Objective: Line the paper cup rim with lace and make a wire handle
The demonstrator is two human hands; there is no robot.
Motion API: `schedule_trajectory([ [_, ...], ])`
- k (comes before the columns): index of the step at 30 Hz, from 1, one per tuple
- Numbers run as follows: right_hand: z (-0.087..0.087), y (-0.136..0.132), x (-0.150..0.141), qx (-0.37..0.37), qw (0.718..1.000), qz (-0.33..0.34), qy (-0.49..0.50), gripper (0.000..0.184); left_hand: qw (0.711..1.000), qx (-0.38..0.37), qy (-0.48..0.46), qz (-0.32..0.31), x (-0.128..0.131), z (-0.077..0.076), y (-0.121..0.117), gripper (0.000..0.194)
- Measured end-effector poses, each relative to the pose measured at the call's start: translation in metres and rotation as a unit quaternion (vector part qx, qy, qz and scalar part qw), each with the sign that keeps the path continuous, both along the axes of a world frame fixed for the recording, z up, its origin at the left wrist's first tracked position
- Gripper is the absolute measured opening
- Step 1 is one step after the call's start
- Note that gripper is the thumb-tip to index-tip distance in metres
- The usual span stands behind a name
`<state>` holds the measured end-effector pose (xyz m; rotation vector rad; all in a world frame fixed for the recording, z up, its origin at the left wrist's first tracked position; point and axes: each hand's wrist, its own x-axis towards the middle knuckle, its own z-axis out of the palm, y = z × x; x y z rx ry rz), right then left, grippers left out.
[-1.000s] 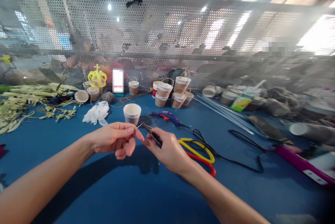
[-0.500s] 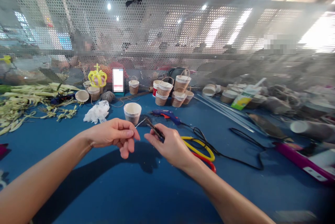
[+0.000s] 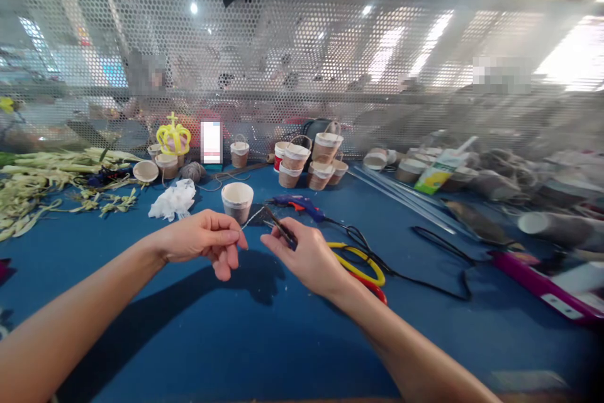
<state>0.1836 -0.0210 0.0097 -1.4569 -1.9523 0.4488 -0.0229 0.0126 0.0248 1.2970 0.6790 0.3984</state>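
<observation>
My left hand [image 3: 207, 238] is closed in a pinch on one end of a thin, pale, twisted strand [image 3: 253, 217], string or wire. The other end rises to the tip of a slim dark two-pronged tool [image 3: 282, 228], and a second prong shows beside it. My right hand [image 3: 306, 255] is wrapped round this tool; its exact kind is unclear. Just beyond my left fingers stands a small burlap-wrapped cup [image 3: 237, 203] with a white rim. A blue glue gun [image 3: 302, 205] lies past my right hand.
Yellow and red looped handles [image 3: 361, 261] lie beside my right forearm. Around the table are a crumpled white tissue [image 3: 173, 200], grey twine [image 3: 192, 171], stacked small buckets [image 3: 325, 148], clear rods [image 3: 401, 198], a purple power strip [image 3: 542, 290] and pale dried stems [image 3: 28, 192]. A perforated metal screen [image 3: 283, 44] stands behind.
The tool's tip has shifted slightly, and its two prongs now show apart. Both hands keep their hold on the strand and tool. The whole view has moved a little.
</observation>
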Motion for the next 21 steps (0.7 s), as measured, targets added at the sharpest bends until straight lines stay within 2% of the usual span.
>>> schedule_trajectory([
  [6, -0.001, 0.001, 0.000, -0.001, 1.000, 0.002, 0.006, 0.027, 1.000, 0.005, 0.005, -0.008, -0.001, 0.001, 0.000, 0.026],
  [12, 0.002, 0.003, 0.002, 0.003, 1.000, -0.011, 0.010, 0.026, 0.997, 0.032, 0.049, -0.048, -0.011, 0.002, 0.008, 0.025],
  [21, 0.004, 0.005, 0.006, -0.005, 1.000, -0.011, 0.019, 0.028, 0.997, 0.048, 0.048, -0.029, -0.010, 0.001, 0.008, 0.024],
])
